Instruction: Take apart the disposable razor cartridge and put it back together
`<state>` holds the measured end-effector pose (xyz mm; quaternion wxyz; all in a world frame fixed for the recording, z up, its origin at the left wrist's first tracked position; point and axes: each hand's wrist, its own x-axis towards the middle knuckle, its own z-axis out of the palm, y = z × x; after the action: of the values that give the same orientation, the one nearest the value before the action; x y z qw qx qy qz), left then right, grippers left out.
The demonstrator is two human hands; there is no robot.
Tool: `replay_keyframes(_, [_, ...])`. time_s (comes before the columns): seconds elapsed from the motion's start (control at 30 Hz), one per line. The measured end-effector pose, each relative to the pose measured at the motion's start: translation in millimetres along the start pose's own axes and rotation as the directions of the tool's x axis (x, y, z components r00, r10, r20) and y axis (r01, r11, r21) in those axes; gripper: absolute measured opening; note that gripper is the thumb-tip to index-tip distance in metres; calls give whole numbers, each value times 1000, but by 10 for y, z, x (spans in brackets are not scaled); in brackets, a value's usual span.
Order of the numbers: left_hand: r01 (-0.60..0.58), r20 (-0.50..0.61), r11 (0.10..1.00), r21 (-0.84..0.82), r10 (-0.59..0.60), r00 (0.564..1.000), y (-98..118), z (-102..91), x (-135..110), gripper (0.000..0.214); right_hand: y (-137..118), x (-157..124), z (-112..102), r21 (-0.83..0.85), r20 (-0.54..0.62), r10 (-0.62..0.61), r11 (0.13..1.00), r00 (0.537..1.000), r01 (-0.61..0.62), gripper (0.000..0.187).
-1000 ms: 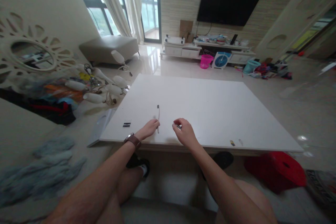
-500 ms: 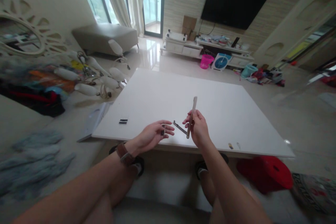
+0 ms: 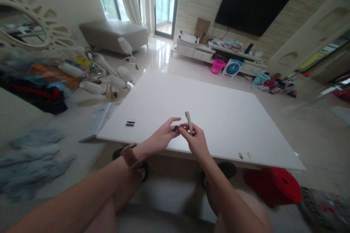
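My right hand [image 3: 196, 140] is closed around what looks like a folding straight razor [image 3: 189, 121]; its pale, slim handle sticks up above the fingers. The razor's hinged dark arm is mostly hidden by the hand. My left hand [image 3: 165, 134], with a brown watch strap on the wrist, pinches a small flat black strip [image 3: 175, 129]. The fingertips of both hands meet at this strip, above the near part of a white tabletop [image 3: 207, 105]. Two similar black strips [image 3: 130, 123] lie on a small pale sheet to the left.
A small yellow-and-dark piece [image 3: 240, 156] and a pale loop-shaped piece [image 3: 248, 156] lie near the table's front edge. A red stool [image 3: 273, 187] stands below at right. White lamp shades [image 3: 91, 87] and bagged items crowd the left side.
My hands have come together, and the right has moved left and turned the razor. The dark arm, visible before at an angle to the handle, is now mostly hidden.
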<state>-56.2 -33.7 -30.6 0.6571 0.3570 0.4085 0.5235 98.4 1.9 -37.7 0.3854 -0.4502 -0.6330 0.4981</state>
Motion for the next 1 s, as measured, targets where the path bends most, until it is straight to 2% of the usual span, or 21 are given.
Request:
replay_keyframes(0.13, [-172, 58, 960, 221, 163, 985, -46, 92, -82, 41, 45, -49, 18, -21, 15, 3, 1000, 1000, -3, 20])
replay_keyframes(0.27, [-218, 64, 925, 312, 208, 976, -61, 166, -134, 41, 56, -53, 17, -59, -14, -10, 998, 1000, 9, 15])
replay_keyframes(0.37, [-177, 6, 948, 265, 182, 983, -69, 154, -106, 45, 45, -45, 5, -49, -29, -28, 998, 999, 26, 16])
replay_keyframes(0.47, [-52, -71, 990, 129, 62, 996, -65, 99, -41, 46, 56, -29, -16, -18, -90, -52, 999, 995, 51, 20])
replay_keyframes(0.57, [65, -122, 998, 12, -63, 991, -37, 42, 9, 28, 85, -9, -45, 53, -147, -65, 996, 987, 74, 21])
replay_keyframes(0.63, [104, -87, 994, -30, -106, 991, -14, 18, 17, 15, 103, 1, -63, 96, -155, -56, 993, 986, 71, 22])
replay_keyframes(0.7, [119, -45, 993, 4, -118, 992, 5, 8, 6, 15, 112, 3, -74, 108, -144, -42, 992, 989, 58, 22])
replay_keyframes(0.83, [85, -53, 988, 130, -78, 996, 9, 18, -25, 10, 91, -8, -82, 77, -113, -45, 996, 993, 53, 23])
replay_keyframes(1.0, [102, -86, 995, -12, -103, 991, -2, 28, -19, 9, 8, -6, -132, 30, -117, -50, 998, 992, 53, 27])
